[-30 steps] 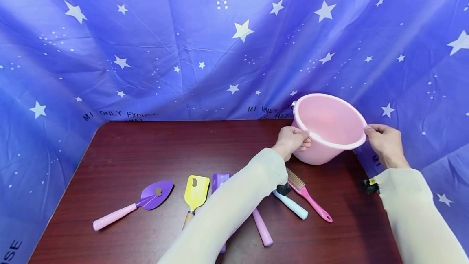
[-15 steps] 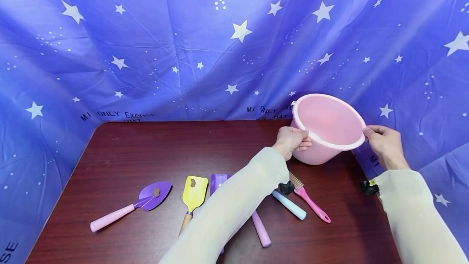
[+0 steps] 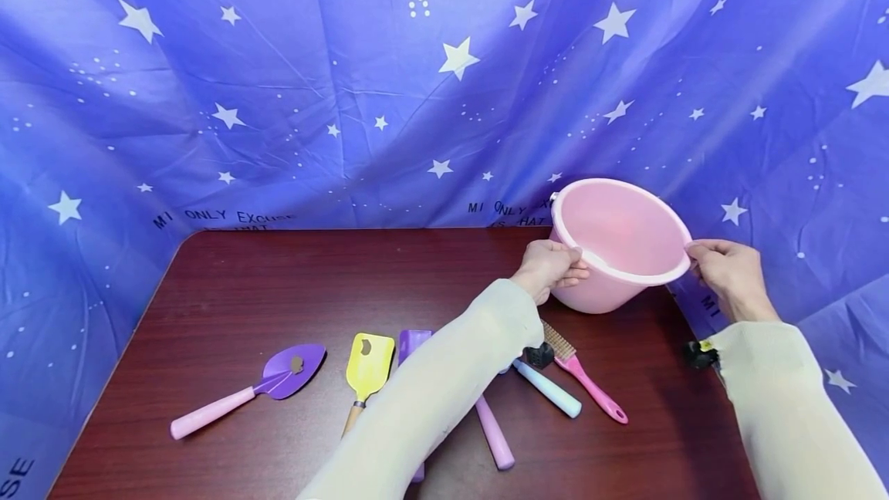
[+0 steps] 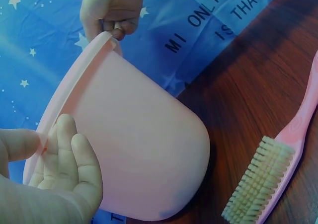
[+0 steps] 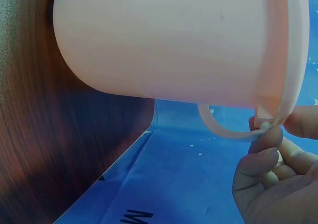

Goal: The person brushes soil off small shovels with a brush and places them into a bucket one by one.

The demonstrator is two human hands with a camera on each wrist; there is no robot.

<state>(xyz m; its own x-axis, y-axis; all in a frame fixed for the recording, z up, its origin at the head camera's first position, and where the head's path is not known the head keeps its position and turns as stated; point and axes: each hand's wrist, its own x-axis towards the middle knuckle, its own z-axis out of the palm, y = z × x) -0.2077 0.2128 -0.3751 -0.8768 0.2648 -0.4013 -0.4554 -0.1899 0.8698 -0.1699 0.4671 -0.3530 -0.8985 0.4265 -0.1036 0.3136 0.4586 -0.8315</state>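
Observation:
A pink plastic bucket [image 3: 590,295] stands at the table's far right corner, its mouth facing up and toward me. My left hand [image 3: 553,264] pinches the near left part of its rim; in the left wrist view the thumb is on the rim and the fingers lie against the wall outside. At the right side of the rim, my right hand [image 3: 731,268] pinches it with thumb and index finger. The right wrist view shows the bucket's curved handle [image 5: 226,132] hanging where those fingers grip. A pink brush [image 4: 263,177] lies bristles up near the bucket.
A purple trowel [image 3: 295,371] with a pink handle and a yellow shovel [image 3: 370,365] lie on the dark red table [image 3: 312,276]. A purple tool [image 3: 414,342], a lilac handle [image 3: 495,434] and a light blue handle [image 3: 549,390] are partly under the left sleeve. Starry blue cloth [image 3: 389,60] surrounds the table.
The bucket and both hands have shifted very slightly to the left. Both hands keep their hold on the rim, and the tools lie as before.

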